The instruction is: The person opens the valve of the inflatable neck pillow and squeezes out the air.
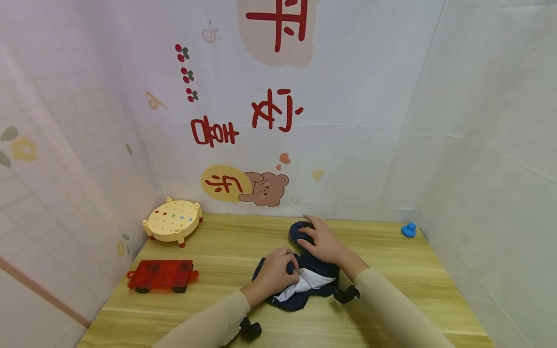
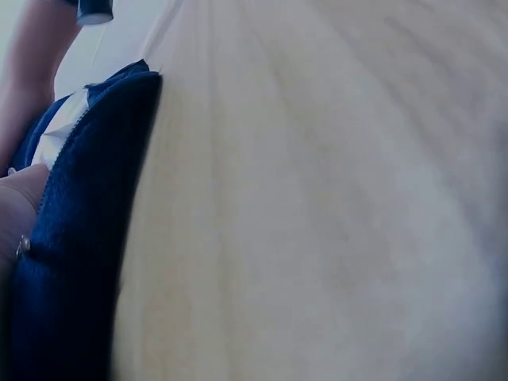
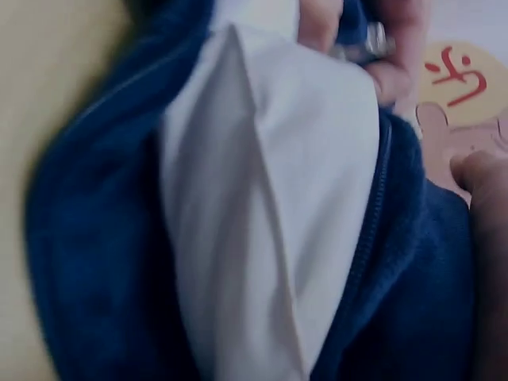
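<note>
To the right of the red cart, the navy cloth item is gripped by the left hand and touched by the loosely spread right hand, seemingly so it is steadied.

Printed cloth walls on three sides of a wood-grain table suggest a booth.

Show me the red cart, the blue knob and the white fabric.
Red cart [image 1: 161,274]: head view, body's middle.
Blue knob [image 1: 408,232]: head view, its base.
White fabric [image 3: 274,182]: right wrist view, central part.
</note>
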### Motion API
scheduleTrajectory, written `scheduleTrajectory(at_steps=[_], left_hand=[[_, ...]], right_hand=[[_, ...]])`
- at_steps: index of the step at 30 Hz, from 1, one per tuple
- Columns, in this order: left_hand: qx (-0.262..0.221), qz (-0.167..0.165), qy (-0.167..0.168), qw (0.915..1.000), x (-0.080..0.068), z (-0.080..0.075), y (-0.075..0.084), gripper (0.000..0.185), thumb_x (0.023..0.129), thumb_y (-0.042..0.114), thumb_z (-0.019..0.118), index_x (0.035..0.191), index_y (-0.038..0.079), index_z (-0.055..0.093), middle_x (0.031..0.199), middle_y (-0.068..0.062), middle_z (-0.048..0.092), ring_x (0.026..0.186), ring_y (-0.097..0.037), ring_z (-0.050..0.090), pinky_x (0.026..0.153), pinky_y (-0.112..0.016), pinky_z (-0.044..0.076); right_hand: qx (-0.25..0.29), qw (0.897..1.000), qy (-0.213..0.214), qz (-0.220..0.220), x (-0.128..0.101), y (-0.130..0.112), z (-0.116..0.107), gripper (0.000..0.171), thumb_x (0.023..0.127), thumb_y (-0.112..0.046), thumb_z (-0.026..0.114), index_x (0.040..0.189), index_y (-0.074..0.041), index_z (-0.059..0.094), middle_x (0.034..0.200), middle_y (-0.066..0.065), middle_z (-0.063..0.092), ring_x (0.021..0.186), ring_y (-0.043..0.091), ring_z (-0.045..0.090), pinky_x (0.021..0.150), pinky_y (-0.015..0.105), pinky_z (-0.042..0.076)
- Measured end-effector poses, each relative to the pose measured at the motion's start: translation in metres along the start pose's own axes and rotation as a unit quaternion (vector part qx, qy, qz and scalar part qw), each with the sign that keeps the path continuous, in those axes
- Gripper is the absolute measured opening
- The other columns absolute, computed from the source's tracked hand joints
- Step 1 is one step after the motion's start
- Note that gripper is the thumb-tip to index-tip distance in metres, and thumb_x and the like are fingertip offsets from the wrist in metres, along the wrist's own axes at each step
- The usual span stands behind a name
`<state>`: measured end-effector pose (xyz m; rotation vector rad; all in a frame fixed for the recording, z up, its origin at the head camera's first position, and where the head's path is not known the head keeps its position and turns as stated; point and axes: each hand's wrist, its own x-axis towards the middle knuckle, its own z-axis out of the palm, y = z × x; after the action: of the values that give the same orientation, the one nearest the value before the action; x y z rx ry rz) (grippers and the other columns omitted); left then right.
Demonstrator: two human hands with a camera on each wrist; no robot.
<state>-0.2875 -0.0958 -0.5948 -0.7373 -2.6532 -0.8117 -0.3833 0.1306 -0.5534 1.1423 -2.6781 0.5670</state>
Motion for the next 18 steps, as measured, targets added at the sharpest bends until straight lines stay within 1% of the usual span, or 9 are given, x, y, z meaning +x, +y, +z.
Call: scheduleTrajectory(at_steps=[1,3,6,9,11,13,15,18], left_hand=[[0.007,0.001,0.0,1.0,0.0,0.001,0.0,0.018,0.083,0.024,0.088,0.087,0.028,0.072,0.113,0.008,0.067,0.101,-0.015,0.063,0.09,-0.044,0.056],[0.018,0.003,-0.002,0.9998,0.0,0.001,0.0,0.018,0.084,0.026,0.089,0.087,0.029,0.072,0.112,0.009,0.066,0.099,-0.014,0.063,0.089,-0.044,0.055],[0.029,0.0,-0.004,0.9996,0.001,0.001,0.001,0.018,0.084,0.028,0.089,0.088,0.03,0.072,0.11,0.011,0.065,0.098,-0.013,0.062,0.088,-0.045,0.054],[0.032,-0.004,-0.01,0.9994,0.002,-0.001,0.002,0.018,0.085,0.031,0.09,0.089,0.03,0.072,0.109,0.011,0.065,0.099,-0.012,0.062,0.088,-0.046,0.053],[0.036,-0.005,-0.013,0.9993,0.001,-0.002,0.002,0.02,0.085,0.033,0.091,0.089,0.03,0.072,0.108,0.012,0.064,0.1,-0.012,0.061,0.088,-0.047,0.052],[0.041,-0.004,-0.013,0.9991,-0.001,-0.003,0.002,0.021,0.086,0.036,0.092,0.088,0.031,0.071,0.108,0.012,0.063,0.1,-0.012,0.061,0.088,-0.048,0.052],[0.043,-0.001,-0.01,0.999,-0.001,-0.003,0.002,0.022,0.087,0.037,0.093,0.087,0.031,0.071,0.107,0.012,0.063,0.1,-0.013,0.061,0.088,-0.048,0.051],[0.044,0.004,0.0,0.999,0.001,-0.003,0.002,0.021,0.087,0.036,0.092,0.088,0.031,0.072,0.106,0.012,0.063,0.099,-0.012,0.061,0.087,-0.047,0.051]], right_hand=[[-0.005,1.0,-0.008,0.003,-0.004,-0.002,0.0,0.053,0.113,-0.045,0.063,0.147,-0.006,0.069,0.168,0.024,0.044,0.151,0.047,0.045,0.119,0.067,0.041],[-0.011,0.999,-0.029,0.01,-0.013,-0.007,0.001,0.062,0.113,-0.054,0.058,0.154,-0.008,0.064,0.174,0.02,0.038,0.158,0.048,0.038,0.122,0.07,0.035],[-0.027,0.999,-0.036,0.002,-0.023,-0.012,0.002,0.074,0.111,-0.06,0.057,0.164,-0.01,0.052,0.174,0.019,0.039,0.158,0.048,0.038,0.122,0.073,0.032],[-0.043,0.999,-0.027,-0.015,-0.033,-0.016,0.006,0.086,0.106,-0.065,0.062,0.171,-0.013,0.042,0.173,0.018,0.04,0.156,0.046,0.04,0.12,0.074,0.035],[-0.046,0.998,-0.018,-0.025,-0.039,-0.017,0.01,0.093,0.103,-0.069,0.065,0.173,-0.013,0.039,0.172,0.019,0.041,0.155,0.045,0.041,0.118,0.075,0.037],[-0.05,0.998,-0.015,-0.032,-0.045,-0.018,0.013,0.1,0.1,-0.074,0.066,0.173,-0.013,0.037,0.171,0.019,0.041,0.155,0.044,0.042,0.115,0.075,0.039],[-0.048,0.998,-0.015,-0.035,-0.049,-0.018,0.016,0.106,0.096,-0.079,0.066,0.173,-0.012,0.037,0.171,0.02,0.04,0.155,0.045,0.041,0.114,0.076,0.039],[-0.05,0.998,-0.017,-0.035,-0.052,-0.016,0.018,0.114,0.091,-0.085,0.067,0.174,-0.013,0.035,0.172,0.019,0.039,0.156,0.044,0.039,0.116,0.075,0.038]])
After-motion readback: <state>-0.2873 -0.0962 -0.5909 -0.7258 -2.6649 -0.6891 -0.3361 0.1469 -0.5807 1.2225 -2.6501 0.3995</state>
